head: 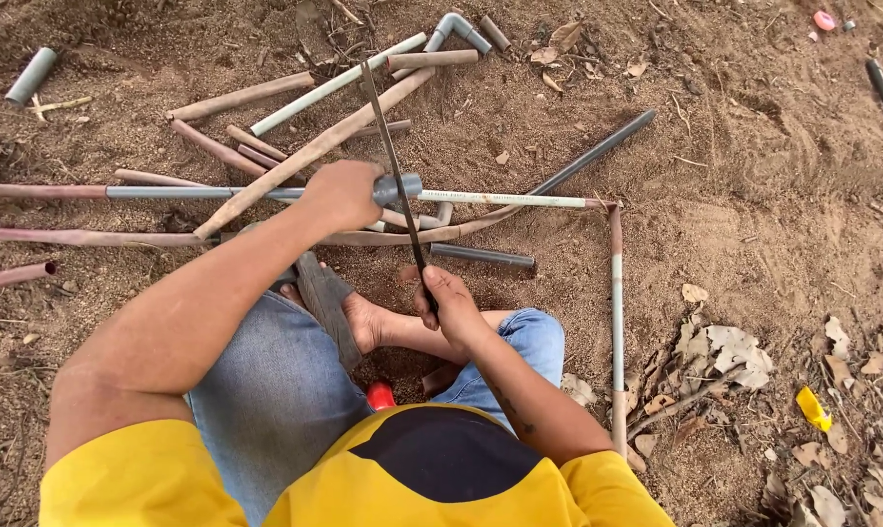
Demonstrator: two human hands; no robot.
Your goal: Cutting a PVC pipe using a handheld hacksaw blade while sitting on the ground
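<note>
Dirt ground: left hand (342, 193) clamps grey pipe (217, 193); right hand (448, 304) grips probably a saw blade (395, 166).

The left hand (342, 193) grips a grey pipe (207, 192) while the right hand (448, 304) holds a saw blade (395, 176) (laid across it).

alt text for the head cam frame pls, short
Seen from above, a person crouched on sandy ground grips a grey pipe with the left hand and holds a thin saw blade across it in the right hand. Muddy pipe offcuts and dry leaves lie around.
</note>
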